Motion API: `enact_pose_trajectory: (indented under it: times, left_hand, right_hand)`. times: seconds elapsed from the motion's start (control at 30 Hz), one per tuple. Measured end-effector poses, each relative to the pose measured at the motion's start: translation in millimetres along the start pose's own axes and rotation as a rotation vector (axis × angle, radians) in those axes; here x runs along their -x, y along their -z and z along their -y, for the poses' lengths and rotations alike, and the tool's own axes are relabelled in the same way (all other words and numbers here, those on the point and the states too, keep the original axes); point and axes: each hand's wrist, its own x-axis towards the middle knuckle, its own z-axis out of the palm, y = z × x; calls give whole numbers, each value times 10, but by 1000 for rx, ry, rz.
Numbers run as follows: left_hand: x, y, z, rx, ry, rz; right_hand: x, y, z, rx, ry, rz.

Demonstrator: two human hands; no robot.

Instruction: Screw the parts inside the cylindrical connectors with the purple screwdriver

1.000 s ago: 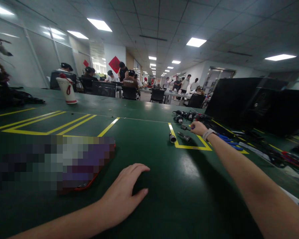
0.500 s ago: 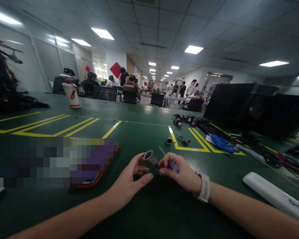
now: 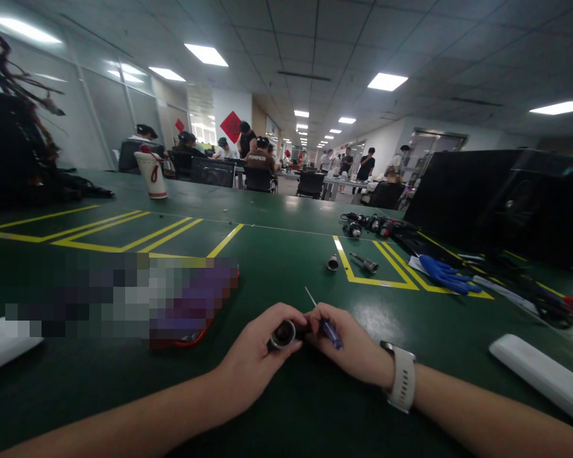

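A hollow metal connector shell [image 3: 283,336], round and grey with a dark opening, faces me at the middle of the head view. My left hand [image 3: 251,356] is closed round it, thumb below and fingers above. My right hand [image 3: 351,346], wearing a pale watch strap, holds a small screwdriver [image 3: 332,334] with a purple see-through handle; its thin shaft points up and away to the left. The fingertips of my right hand also meet the dark rear end of the shell, mostly hidden between both hands.
Beyond my hands lie a short metal shell [image 3: 333,263] and a longer connector [image 3: 365,263]. Several connectors [image 3: 358,224], a blue glove [image 3: 444,275] and cables are at right, before black cases [image 3: 487,191]. A phone-like item [image 3: 195,305], partly blurred, lies left. A paper cup [image 3: 151,175] stands behind.
My left hand has gone from loosely spread beside the shell to closed round it. The shell's opening has turned toward me. The view has shifted slightly left.
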Motion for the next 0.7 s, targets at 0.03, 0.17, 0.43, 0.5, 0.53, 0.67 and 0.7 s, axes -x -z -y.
enact_pose_trajectory:
  times: [0.03, 0.17, 0.43, 0.5, 0.53, 0.67, 0.7]
  left_hand:
    - [2, 2, 18, -26, -21, -9]
    - [-17, 34, 15, -115, -16, -17]
    - [-46, 49, -75, -179, 58, 68]
    - [-38, 33, -54, -191, 39, 102]
    - [-34, 24, -39, -202, 30, 116]
    - [-20, -18, 21, -292, -25, 136]
    - [-16, -28, 28, -327, -38, 138]
  right_hand:
    - [-5, 3, 4, -22, -7, 0]
    - [-17, 12, 7, -25, -28, 13]
    - [-12, 43, -4, 40, 32, 13]
    - [-53, 119, -18, 98, 48, 7]
    - [-84, 176, -39, 142, 57, -18]
    - [-242, 502, -275, 362, 24, -270]
    - [-281, 593, -369, 395, 5, -323]
